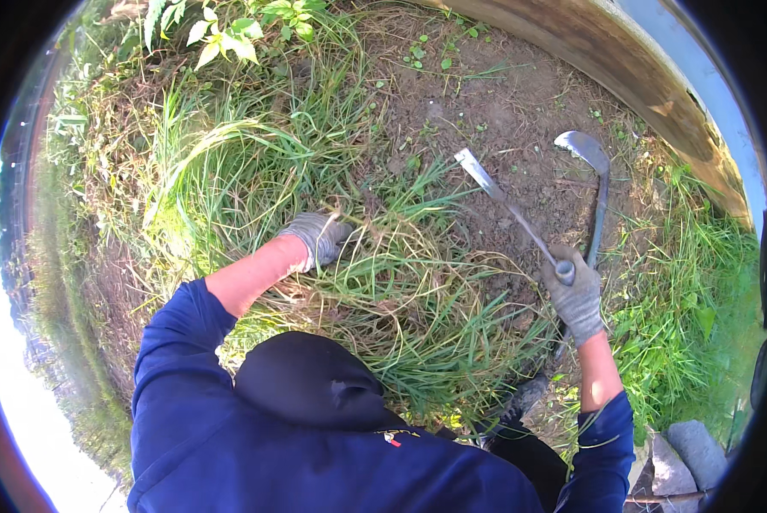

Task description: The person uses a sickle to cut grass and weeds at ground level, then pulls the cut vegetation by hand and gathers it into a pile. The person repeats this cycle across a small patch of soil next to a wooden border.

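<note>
My left hand [319, 238], in a grey work glove, is down among long grass [383, 256], some of it green and some dry. Blades and stems hide its fingertips, so their grip is unclear. On the right, my gloved right hand [574, 292] is closed around the socket end of a narrow-bladed metal hand tool [515, 208], whose flat blade points up and left over bare soil. A sickle [598, 192] with a curved blade runs behind the same hand; whether the fingers hold it too cannot be told.
A weathered timber log or beam [653, 64] curves along the upper right. Leafy weeds [226, 38] grow at the upper left. Bare soil [486, 96] lies beyond the grass. Stones [694, 455] are at the lower right, and my boot [524, 394] is beside the grass.
</note>
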The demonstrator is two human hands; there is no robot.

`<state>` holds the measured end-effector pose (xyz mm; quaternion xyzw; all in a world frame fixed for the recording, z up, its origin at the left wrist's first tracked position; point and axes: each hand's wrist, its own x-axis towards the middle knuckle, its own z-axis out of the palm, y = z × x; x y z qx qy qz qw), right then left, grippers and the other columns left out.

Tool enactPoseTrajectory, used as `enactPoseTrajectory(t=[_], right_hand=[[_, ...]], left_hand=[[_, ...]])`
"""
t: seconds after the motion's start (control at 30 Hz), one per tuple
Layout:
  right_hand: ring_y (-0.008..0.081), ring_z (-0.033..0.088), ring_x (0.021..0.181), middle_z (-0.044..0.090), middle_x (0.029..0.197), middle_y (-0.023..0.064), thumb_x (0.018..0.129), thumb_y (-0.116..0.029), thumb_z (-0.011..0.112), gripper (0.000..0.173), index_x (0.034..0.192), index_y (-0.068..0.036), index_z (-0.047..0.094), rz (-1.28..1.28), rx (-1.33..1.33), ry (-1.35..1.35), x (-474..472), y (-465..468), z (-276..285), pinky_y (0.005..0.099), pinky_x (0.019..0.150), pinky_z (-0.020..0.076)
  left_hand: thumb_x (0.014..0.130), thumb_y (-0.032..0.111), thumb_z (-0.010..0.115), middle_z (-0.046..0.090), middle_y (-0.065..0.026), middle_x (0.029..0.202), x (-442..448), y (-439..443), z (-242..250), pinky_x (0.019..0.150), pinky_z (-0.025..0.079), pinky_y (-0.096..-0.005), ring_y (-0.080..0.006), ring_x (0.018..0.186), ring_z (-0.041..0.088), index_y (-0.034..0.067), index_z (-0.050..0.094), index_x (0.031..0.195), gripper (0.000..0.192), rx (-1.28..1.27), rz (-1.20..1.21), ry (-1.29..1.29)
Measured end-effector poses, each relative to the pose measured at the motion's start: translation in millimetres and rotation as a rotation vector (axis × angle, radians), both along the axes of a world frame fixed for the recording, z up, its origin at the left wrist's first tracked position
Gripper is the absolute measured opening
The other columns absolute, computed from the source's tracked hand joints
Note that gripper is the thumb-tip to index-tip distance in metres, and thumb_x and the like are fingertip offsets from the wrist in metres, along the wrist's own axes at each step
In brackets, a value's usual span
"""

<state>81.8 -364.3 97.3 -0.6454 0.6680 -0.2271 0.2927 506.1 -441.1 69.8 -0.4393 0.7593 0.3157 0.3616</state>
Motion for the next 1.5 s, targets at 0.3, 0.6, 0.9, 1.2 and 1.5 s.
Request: enactPoseTrajectory(t=[0.3,0.6,0.9,1.2,1.5], right_hand=[[0.0292,0.065,0.066,0.064,0.072,0.0136,0.081,-0.023,0.065,0.024,0.102,-0.013,0.061,-0.164,0.108,-0.071,88.2,-16.0,-53.3,0.0373,0.059,0.0511],[0.0239,0.065,0.064,0.064,0.073,0.0125,0.078,-0.016,0.069,0.024,0.101,-0.011,0.061,-0.200,0.066,-0.032,38.8,37.5,24.8,0.0319,0.059,0.0516],[0.0196,0.065,0.070,0.067,0.083,0.0124,0.078,-0.009,0.069,0.029,0.105,-0.005,0.060,-0.299,0.077,-0.080,41.3,33.2,-52.9,0.0307,0.065,0.0519],[0.0183,0.067,0.075,0.068,0.084,0.0119,0.080,-0.013,0.068,0.027,0.105,-0.004,0.061,-0.287,0.060,-0.153,35.0,31.9,-35.9,0.0301,0.066,0.0518],[0.0325,0.063,0.065,0.063,0.070,0.0160,0.079,-0.018,0.063,0.026,0.104,-0.011,0.062,-0.065,-0.048,0.011,33.1,23.1,-16.6,0.0380,0.060,0.0507]], left_hand=[[0.083,0.029,0.055,0.041,-0.0121,0.136,-89.6,-68.2,-9.7,0.097,0.038,-0.0456,-0.0322,0.116,0.047,0.016,0.054,0.121,0.041,-0.488,-0.272,0.201],[0.085,0.025,0.051,0.049,-0.0152,0.127,-92.8,-125.9,-93.8,0.090,0.045,-0.0447,-0.0341,0.115,0.049,0.012,0.054,0.116,0.034,-0.591,-0.078,0.271],[0.078,0.029,0.063,0.044,-0.0103,0.136,-135.3,-121.8,-83.8,0.093,0.044,-0.0465,-0.0354,0.117,0.049,0.014,0.053,0.122,0.048,-0.617,-0.188,0.475],[0.082,0.020,0.053,0.060,-0.0201,0.109,-178.9,-144.7,-110.2,0.080,0.049,-0.0475,-0.0352,0.097,0.061,0.008,0.057,0.113,0.033,-0.514,0.056,0.237],[0.087,0.026,0.049,0.066,-0.0161,0.095,-168.5,-76.4,-74.5,0.072,0.050,-0.0467,-0.0359,0.086,0.064,0.011,0.061,0.106,0.028,-0.091,-0.282,0.252]])
